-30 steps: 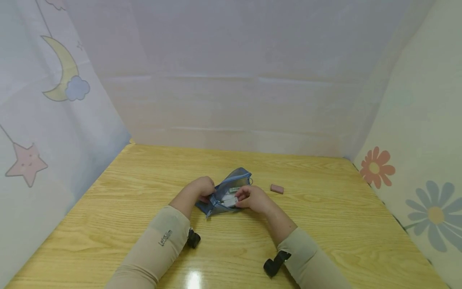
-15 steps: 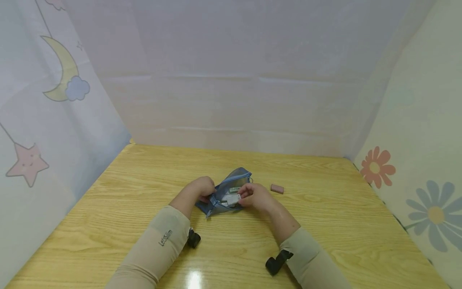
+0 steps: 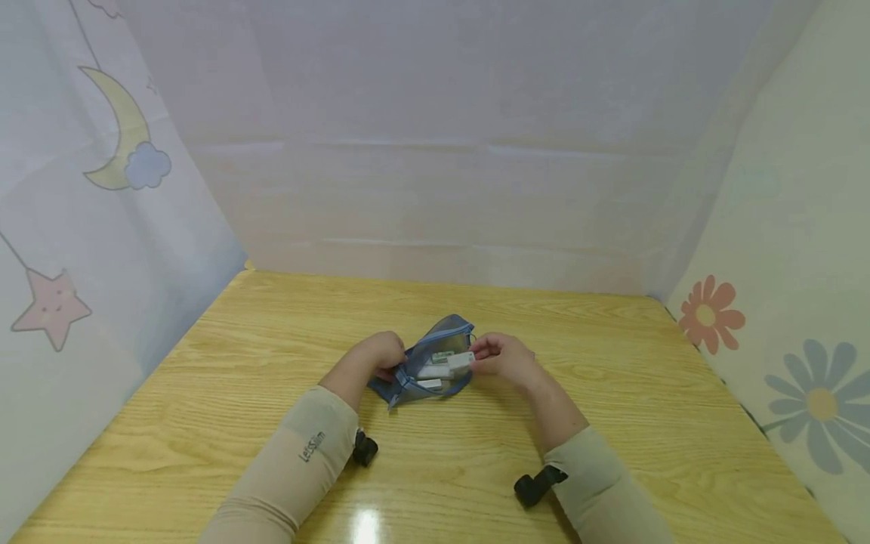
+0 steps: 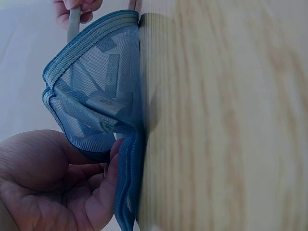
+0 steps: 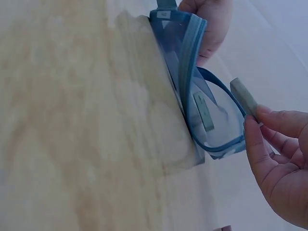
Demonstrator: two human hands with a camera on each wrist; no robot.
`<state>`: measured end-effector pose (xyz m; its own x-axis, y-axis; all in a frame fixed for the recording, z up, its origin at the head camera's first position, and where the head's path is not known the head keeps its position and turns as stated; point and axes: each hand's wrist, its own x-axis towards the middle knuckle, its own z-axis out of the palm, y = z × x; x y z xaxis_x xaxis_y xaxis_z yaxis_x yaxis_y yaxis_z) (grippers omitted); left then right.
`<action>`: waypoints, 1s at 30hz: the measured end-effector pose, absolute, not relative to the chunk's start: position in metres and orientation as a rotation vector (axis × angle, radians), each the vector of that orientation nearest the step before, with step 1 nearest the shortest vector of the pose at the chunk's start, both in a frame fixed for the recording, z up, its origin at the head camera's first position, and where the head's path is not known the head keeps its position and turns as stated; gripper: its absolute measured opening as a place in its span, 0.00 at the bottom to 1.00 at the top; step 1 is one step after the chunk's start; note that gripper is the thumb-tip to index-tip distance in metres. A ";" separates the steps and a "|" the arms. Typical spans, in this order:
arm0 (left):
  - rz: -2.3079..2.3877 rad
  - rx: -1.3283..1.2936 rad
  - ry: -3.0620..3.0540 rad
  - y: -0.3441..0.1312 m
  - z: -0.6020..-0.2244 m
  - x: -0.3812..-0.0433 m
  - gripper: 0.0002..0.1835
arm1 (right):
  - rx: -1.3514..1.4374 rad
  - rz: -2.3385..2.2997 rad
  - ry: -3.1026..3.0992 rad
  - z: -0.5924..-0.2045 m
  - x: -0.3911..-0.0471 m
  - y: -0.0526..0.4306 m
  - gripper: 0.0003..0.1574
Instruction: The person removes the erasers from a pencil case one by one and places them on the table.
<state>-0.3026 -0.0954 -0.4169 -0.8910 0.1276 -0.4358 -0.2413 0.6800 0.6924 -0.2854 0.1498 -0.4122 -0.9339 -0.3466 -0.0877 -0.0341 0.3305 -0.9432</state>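
Note:
A blue mesh zip pouch (image 3: pixel 435 344) lies on the wooden table (image 3: pixel 612 423), its mouth gaping. My left hand (image 3: pixel 390 366) grips the pouch's left end; the left wrist view shows fingers curled round the blue edge (image 4: pixel 126 192). My right hand (image 3: pixel 481 355) pinches a small white block (image 3: pixel 462 360) just above the pouch's right end. In the right wrist view the block (image 5: pixel 244 96) sits between fingertips (image 5: pixel 269 120) beside the open mouth of the pouch (image 5: pixel 192 72). Small pale items (image 5: pixel 204 111) lie inside the pouch.
Fabric walls close in the table: a moon (image 3: pixel 125 136) and star (image 3: pixel 50 306) on the left, flowers (image 3: pixel 707 313) on the right, plain cloth behind. Black wrist mounts (image 3: pixel 363 449) (image 3: pixel 533 487) sit under both sleeves.
My right hand has drawn the white block up and to the right, away from the pouch's middle. It now covers the pink eraser seen earlier. The left hand has stayed put.

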 end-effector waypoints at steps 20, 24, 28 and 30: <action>1.087 -0.100 2.452 -0.094 -0.419 -0.304 0.16 | -0.284 -1.809 2.296 -0.398 -0.296 0.206 0.19; 1.082 -0.103 2.458 -0.093 -0.419 -0.304 0.16 | -0.259 -1.868 2.256 -0.400 -0.298 0.218 0.21; 1.094 -0.125 2.432 -0.094 -0.420 -0.307 0.16 | -0.213 -1.854 2.313 -0.403 -0.301 0.230 0.22; 1.095 -0.111 2.417 -0.095 -0.423 -0.310 0.15 | -0.188 -1.847 2.344 -0.404 -0.303 0.234 0.21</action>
<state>-0.3104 -0.0951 -0.4226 -0.8812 0.1205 -0.4572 -0.2642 0.6766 0.6873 -0.3033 0.2339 -0.4043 -0.9808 -0.1909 -0.0409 -0.0049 0.2333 -0.9724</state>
